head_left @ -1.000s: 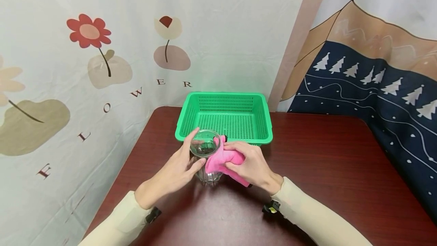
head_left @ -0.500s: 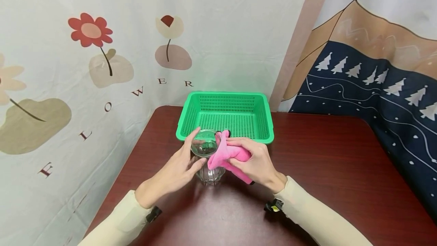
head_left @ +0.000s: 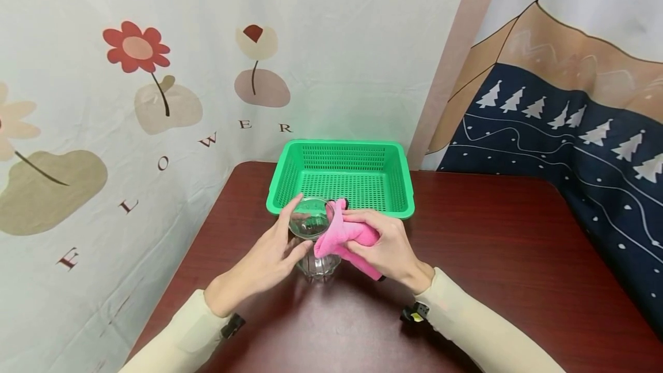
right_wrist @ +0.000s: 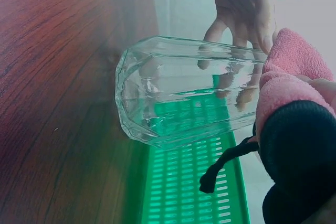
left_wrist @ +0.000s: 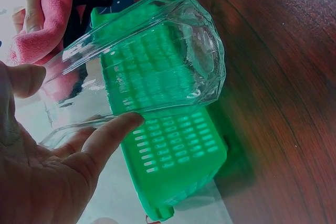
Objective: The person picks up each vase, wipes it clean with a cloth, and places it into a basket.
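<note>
A clear faceted glass vase [head_left: 318, 267] stands upright with its round mouth facing up. My left hand [head_left: 266, 261] holds it near the rim, thumb on the near side and fingers spread round the far left side. In the left wrist view, the index finger lies along the glass wall [left_wrist: 157, 61]. My right hand [head_left: 388, 243] pinches a pink cloth [head_left: 336, 236] with black trim against the right side of the rim. Part of the cloth goes over the edge into the mouth. From the right wrist, a black loop [right_wrist: 212, 174] dangles off the cloth.
Just behind the vase sits a green plastic basket [head_left: 342, 157] with slotted walls, and nothing shows inside it. The dark red wooden table [head_left: 497, 258] extends to both sides. Printed curtains [head_left: 352, 45] hang along the back and left.
My right hand has shifted slightly right with the cloth, whose upper corner now stands higher at the rim. The left hand and vase keep their places.
</note>
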